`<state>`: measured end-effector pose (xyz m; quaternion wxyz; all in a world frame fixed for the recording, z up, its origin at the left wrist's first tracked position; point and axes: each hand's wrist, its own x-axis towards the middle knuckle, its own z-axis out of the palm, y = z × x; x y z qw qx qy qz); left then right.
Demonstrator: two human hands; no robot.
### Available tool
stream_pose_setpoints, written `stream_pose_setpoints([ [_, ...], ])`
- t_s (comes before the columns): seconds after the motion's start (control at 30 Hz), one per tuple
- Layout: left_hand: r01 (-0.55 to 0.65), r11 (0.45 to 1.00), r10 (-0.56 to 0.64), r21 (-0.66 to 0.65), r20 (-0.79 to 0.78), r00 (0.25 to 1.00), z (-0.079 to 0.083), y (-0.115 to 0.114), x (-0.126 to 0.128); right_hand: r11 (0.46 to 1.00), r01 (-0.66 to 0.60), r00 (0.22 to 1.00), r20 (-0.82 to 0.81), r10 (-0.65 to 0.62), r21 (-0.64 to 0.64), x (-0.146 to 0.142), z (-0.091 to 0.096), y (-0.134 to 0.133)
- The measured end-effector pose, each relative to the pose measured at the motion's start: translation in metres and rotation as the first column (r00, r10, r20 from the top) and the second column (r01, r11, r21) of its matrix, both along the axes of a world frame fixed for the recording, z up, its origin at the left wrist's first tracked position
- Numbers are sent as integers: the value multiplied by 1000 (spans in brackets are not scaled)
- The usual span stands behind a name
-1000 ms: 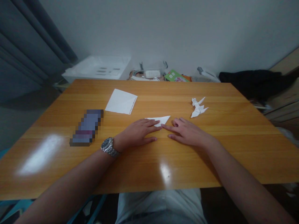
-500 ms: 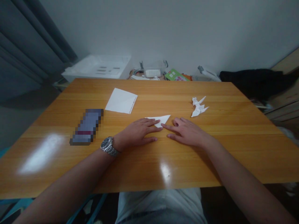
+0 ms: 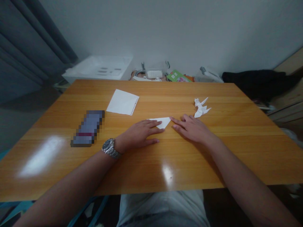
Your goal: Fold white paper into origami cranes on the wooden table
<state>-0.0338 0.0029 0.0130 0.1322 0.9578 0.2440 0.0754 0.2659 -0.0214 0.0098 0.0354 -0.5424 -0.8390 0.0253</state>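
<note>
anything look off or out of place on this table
Mainly the phone-like device on the left of the wooden table: it appears as coarse blocks, hiding its details. The perforated paper sheet lies askew to the table's far edge. No spill shows.

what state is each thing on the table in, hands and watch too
left hand: palm down, fingers spread over the folded paper
right hand: index finger extended to the paper's right tip
folded paper: creased to a point, partly covered
loose sheet: flat, unfolded, holes along one edge
paper figure: folded, several points sticking out
watch: worn on left wrist
pixelated object: state cannot be told
</note>
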Motion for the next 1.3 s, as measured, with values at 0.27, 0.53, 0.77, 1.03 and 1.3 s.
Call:
stream_pose_setpoints([
  [0.27, 0, 1000, 0, -2, 17, 1000, 1, -1, -1, 998, 69, 997, -47, -69, -7, 4, -1, 5],
  [0.53, -5, 1000, 5, 1, 15, 1000, -1, -1, -1, 995, 91, 991, -91, -93, -34, 9, 2, 7],
  [0.77, -1, 1000, 1, 17, 26, 1000, -2, -2, -1, 991, -129, 983, -139, 124, -32, 2, 4, 2],
  [1.03, 1, 1000, -1, 4, 12, 1000, 0, -2, 0, 962, -270, 963, 10, 271, -28, -11, 5, -6],
  [1.3, 0, 1000, 0, 2, 17, 1000, 0, -2, 0, 1000, 19, 999, -26, -20, -5, 4, -1, 2],
])
